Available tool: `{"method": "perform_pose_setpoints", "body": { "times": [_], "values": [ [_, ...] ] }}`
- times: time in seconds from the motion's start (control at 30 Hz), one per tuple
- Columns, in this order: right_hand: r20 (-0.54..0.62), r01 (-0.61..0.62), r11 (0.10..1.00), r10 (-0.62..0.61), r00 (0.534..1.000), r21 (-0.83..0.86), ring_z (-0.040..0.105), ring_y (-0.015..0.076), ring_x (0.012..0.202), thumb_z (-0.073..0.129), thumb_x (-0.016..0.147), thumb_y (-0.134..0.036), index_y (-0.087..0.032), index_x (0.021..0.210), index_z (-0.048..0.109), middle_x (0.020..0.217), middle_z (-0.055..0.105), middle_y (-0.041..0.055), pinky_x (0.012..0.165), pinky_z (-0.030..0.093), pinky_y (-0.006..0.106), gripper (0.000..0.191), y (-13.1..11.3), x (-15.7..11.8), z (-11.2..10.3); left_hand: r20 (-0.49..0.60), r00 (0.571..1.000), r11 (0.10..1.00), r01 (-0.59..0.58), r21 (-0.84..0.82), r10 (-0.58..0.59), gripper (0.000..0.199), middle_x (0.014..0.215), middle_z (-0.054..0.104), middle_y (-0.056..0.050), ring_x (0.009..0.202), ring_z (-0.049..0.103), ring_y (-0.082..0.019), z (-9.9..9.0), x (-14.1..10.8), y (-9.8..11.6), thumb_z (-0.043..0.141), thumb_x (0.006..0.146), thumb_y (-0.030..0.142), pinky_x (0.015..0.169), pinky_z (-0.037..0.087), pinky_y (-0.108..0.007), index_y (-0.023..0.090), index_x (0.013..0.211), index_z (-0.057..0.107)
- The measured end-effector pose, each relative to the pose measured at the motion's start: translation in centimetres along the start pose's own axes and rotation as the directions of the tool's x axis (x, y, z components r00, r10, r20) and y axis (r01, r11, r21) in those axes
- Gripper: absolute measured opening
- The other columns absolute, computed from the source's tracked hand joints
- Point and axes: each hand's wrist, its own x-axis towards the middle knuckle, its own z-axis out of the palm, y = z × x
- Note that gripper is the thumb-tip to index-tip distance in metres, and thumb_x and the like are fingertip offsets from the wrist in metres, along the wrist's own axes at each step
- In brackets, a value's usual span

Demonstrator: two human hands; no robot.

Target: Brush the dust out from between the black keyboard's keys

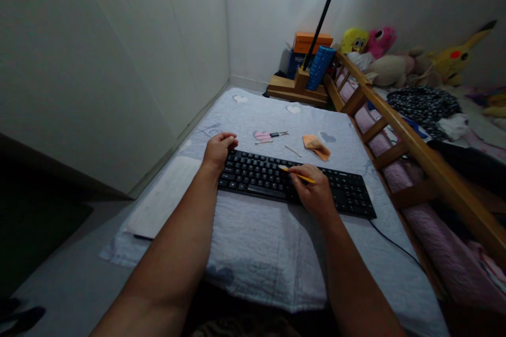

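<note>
A black keyboard (256,171) lies across the cloth-covered table. My left hand (218,151) rests at its far left corner, fingers curled in and thumb pressed to them; whatever they may hold is hidden. Between the thumb and fingers of my right hand (314,189) is a thin yellow-handled brush (306,177), its pale tip down on the keys near the middle. Beyond the keyboard lie tweezers (276,134) with a dark band, cotton swabs (293,151) and a crumpled orange cloth (316,146).
A pale flat panel (166,197) lies at the table's left. The keyboard's cable (395,246) runs off to the right. A wooden bed rail (399,126) borders the right side, with plush toys behind it. At the back, a black pole (324,13) rises from a wooden base.
</note>
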Motion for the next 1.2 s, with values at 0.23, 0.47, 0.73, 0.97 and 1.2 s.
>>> {"method": "perform_pose_setpoints", "body": {
  "times": [0.23, 0.47, 0.73, 0.97, 1.2],
  "values": [
    [0.058, -0.085, 0.991, 0.079, 0.995, 0.103, 0.063, 0.0202, 0.072, 0.055, 0.08, -0.027, -0.021, 0.069, 0.068, 0.072, 0.069, 0.0042, 0.071, 0.046, 0.033, 0.018, -1.2, 0.2, -0.9, -0.009, 1.0, 1.0, 0.002, -0.008, -0.002, 0.013, 0.065, 0.064, -0.001, 0.064, 0.059, -0.013, -0.1, 0.2, -0.3, 0.069, 0.064, 0.019, 0.07, 0.046, -0.026, 0.017, 0.077, 0.066],
    [0.098, -0.208, 0.947, 0.189, 0.977, 0.245, 0.051, 0.0154, 0.053, 0.052, 0.072, -0.028, -0.021, 0.061, 0.062, 0.054, 0.056, -0.0007, 0.055, 0.039, 0.028, 0.016, -1.9, 0.1, -1.5, 0.003, 1.0, 1.0, -0.01, 0.007, 0.01, 0.015, 0.067, 0.065, -0.001, 0.064, 0.06, -0.013, -0.2, 0.4, -0.4, 0.069, 0.063, 0.02, 0.07, 0.046, -0.027, 0.017, 0.077, 0.066],
    [-0.116, -0.127, 0.989, 0.135, 0.984, 0.072, 0.066, 0.0223, 0.075, 0.055, 0.084, -0.031, -0.022, 0.074, 0.068, 0.076, 0.072, 0.0038, 0.076, 0.049, 0.035, 0.02, -0.9, 0.0, -0.8, -0.005, 1.0, 1.0, -0.009, -0.002, 0.009, 0.012, 0.065, 0.065, 0.0, 0.062, 0.06, -0.013, -0.1, 0.2, -0.2, 0.068, 0.065, 0.019, 0.068, 0.047, -0.025, 0.017, 0.077, 0.067],
    [-0.079, -0.049, 0.997, 0.044, 0.996, -0.051, 0.07, 0.0255, 0.09, 0.055, 0.09, -0.03, -0.022, 0.087, 0.072, 0.092, 0.077, 0.0083, 0.088, 0.047, 0.04, 0.019, -0.2, 0.0, 0.0, -0.008, 1.0, 1.0, -0.002, -0.004, 0.002, 0.012, 0.066, 0.065, -0.001, 0.063, 0.06, -0.013, -0.1, 0.1, -0.2, 0.069, 0.065, 0.019, 0.069, 0.048, -0.026, 0.017, 0.077, 0.066],
    [-0.002, -0.074, 0.997, 0.074, 0.997, -0.001, 0.063, 0.0198, 0.069, 0.052, 0.082, -0.028, -0.021, 0.068, 0.065, 0.067, 0.068, 0.0029, 0.069, 0.043, 0.032, 0.02, -1.1, 0.1, -0.9, -0.002, 1.0, 1.0, -0.003, -0.002, 0.003, 0.013, 0.064, 0.064, 0.001, 0.062, 0.059, -0.012, 0.0, 0.1, -0.2, 0.067, 0.064, 0.019, 0.067, 0.046, -0.024, 0.016, 0.077, 0.066]
  ]
}}
